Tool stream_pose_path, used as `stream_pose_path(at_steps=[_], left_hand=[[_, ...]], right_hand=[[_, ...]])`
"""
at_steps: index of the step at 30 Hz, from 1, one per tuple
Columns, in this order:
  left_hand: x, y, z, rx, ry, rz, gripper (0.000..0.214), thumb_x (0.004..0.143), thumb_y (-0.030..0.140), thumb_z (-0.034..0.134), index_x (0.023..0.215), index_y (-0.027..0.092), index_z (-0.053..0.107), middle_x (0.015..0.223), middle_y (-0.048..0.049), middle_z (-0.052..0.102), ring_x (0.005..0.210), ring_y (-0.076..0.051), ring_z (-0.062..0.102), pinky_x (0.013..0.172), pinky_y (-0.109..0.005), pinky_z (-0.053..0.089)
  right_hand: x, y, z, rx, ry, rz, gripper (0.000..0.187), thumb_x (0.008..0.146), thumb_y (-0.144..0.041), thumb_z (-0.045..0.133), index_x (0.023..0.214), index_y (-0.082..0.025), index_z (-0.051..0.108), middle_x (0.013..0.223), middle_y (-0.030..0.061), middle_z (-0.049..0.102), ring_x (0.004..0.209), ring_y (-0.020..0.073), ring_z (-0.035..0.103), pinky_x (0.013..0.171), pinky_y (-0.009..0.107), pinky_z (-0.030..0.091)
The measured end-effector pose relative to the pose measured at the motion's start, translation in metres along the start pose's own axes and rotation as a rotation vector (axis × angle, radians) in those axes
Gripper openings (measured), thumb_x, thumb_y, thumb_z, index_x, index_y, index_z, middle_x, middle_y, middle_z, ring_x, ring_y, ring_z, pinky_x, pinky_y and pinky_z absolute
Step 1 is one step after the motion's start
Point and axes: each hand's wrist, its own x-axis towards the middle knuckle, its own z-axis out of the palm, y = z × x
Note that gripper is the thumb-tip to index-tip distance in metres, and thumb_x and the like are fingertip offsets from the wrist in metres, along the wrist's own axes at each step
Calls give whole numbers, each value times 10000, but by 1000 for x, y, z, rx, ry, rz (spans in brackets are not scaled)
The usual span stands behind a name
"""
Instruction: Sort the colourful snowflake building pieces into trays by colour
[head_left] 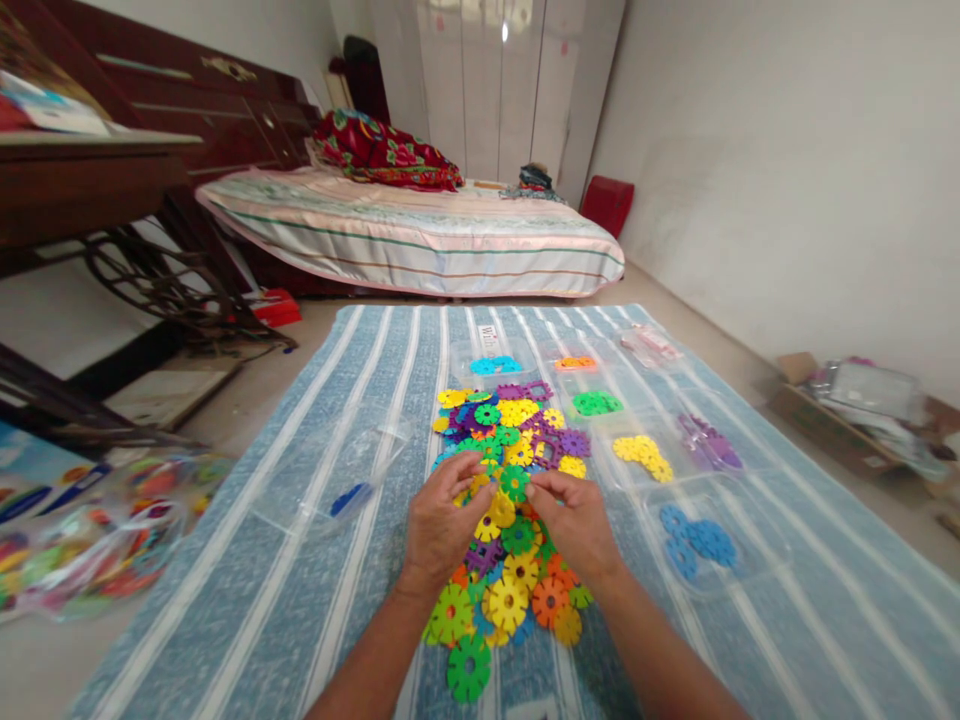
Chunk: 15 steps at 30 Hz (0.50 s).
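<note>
Right hand point(576, 520) pinching green disc point(515, 484) | left hand point(441, 515): grip unclear | cloth point(315, 590) borders pile point(508, 602)

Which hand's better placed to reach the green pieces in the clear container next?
Probably the right hand: it's nearer those green pieces, on its side of the pile; the left hand would have to reach across.
</note>
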Motion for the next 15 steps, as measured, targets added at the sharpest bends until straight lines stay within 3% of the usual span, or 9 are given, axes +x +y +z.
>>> stream_pose_path(at_steps=[3, 7, 15], left_hand=[[3, -1, -2, 104, 20, 44, 322, 731, 344, 660, 1017, 198, 639, 1010, -41, 669, 861, -173, 668, 817, -331, 569], [5, -4, -3, 122, 25, 28, 326, 737, 380, 646, 1003, 192, 639, 995, -42, 673, 851, -179, 672, 809, -331, 572], [5, -6, -1, 71, 59, -61, 351, 743, 447, 631, 973, 182, 652, 961, -51, 696, 829, -188, 682, 796, -338, 575]], right_hand=[[-7, -8, -16, -129, 37, -79, 238, 803, -305, 527, 670, -185, 682, 633, -16, 636, 635, 141, 576, 600, 233, 433], [-17, -19, -54, -286, 159, -152, 228, 816, -314, 527, 720, -201, 700, 712, 3, 683, 699, 160, 617, 659, 247, 461], [-27, -13, -123, -427, 404, 21, 268, 741, -435, 585, 757, -206, 725, 776, 24, 722, 767, 218, 656, 722, 306, 487]])
